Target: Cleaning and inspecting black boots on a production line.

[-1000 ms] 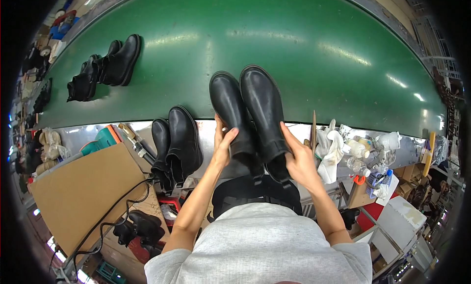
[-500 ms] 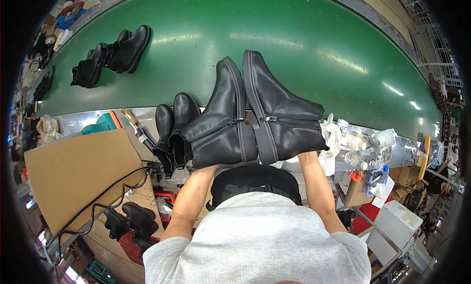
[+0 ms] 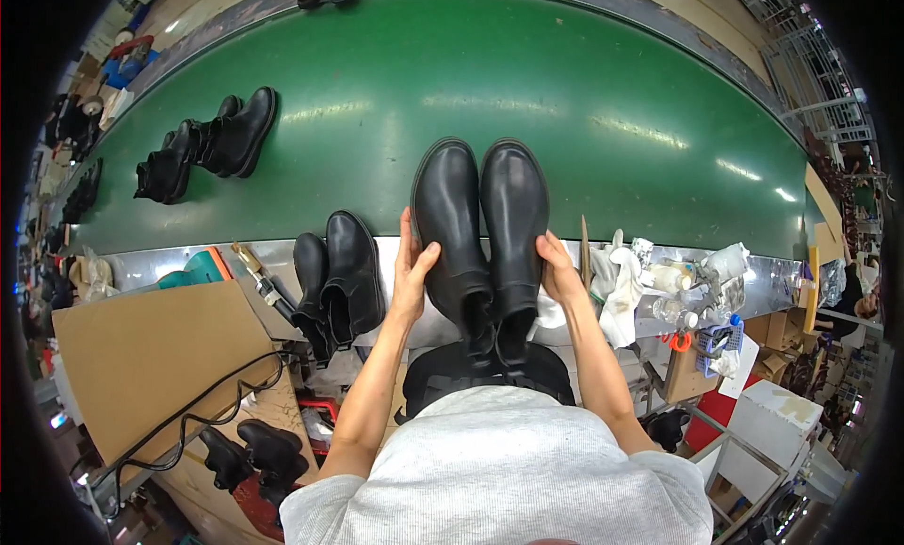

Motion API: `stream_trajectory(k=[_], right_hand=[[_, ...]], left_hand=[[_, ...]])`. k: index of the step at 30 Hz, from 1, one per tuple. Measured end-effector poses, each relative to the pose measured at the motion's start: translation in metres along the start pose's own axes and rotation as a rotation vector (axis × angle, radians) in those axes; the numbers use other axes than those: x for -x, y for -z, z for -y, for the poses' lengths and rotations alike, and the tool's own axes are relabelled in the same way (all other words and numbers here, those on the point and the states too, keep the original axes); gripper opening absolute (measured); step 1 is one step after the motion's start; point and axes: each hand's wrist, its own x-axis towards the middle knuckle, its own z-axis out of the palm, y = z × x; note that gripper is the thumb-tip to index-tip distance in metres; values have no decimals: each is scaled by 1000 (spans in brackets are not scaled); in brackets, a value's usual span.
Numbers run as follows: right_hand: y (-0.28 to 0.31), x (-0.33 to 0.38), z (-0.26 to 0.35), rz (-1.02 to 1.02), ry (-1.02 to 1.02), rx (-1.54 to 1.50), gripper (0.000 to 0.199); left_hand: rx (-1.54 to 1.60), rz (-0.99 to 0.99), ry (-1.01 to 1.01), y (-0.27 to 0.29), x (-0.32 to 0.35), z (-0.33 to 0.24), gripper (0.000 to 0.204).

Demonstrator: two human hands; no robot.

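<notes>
I hold a pair of black leather ankle boots upright side by side, toes pointing away from me, over the near edge of the green table. My left hand point(image 3: 412, 274) is closed on the outer side of the left boot point(image 3: 448, 192), thumb towards its instep. On the other side, my right hand point(image 3: 559, 268) grips the right boot point(image 3: 514, 195), with part of its fingers hidden behind it. The boots' open shafts face towards me. Just left of my left hand, another pair of black boots point(image 3: 350, 258) stands on the metal ledge.
Across the green table point(image 3: 377, 65), more black boots point(image 3: 235, 136) stand at the left. Along the metal ledge lie a brush point(image 3: 247, 257), a white cloth point(image 3: 621, 296) and small bottles point(image 3: 673, 312). A cardboard sheet point(image 3: 160, 366) and black cable point(image 3: 179, 408) are at lower left.
Both boots have turned from lying splayed with their zipped inner sides up to upright and parallel. My hands, hidden behind them before, now show at their outer sides.
</notes>
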Motion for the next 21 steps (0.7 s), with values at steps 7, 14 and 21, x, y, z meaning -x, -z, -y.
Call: stream_trajectory(k=[7,14,21], right_hand=[[10,-23,28,-6,-2,303,50],[12,-41,33,-36,-326,-202,41],[-51,-83,60,24,-352,-324,45]], left_hand=[[-202,60,-167,31,-20,-24,54],[-159,16,103,36,-28,-60,68],[458,-225,452,12,-55,-50,31]])
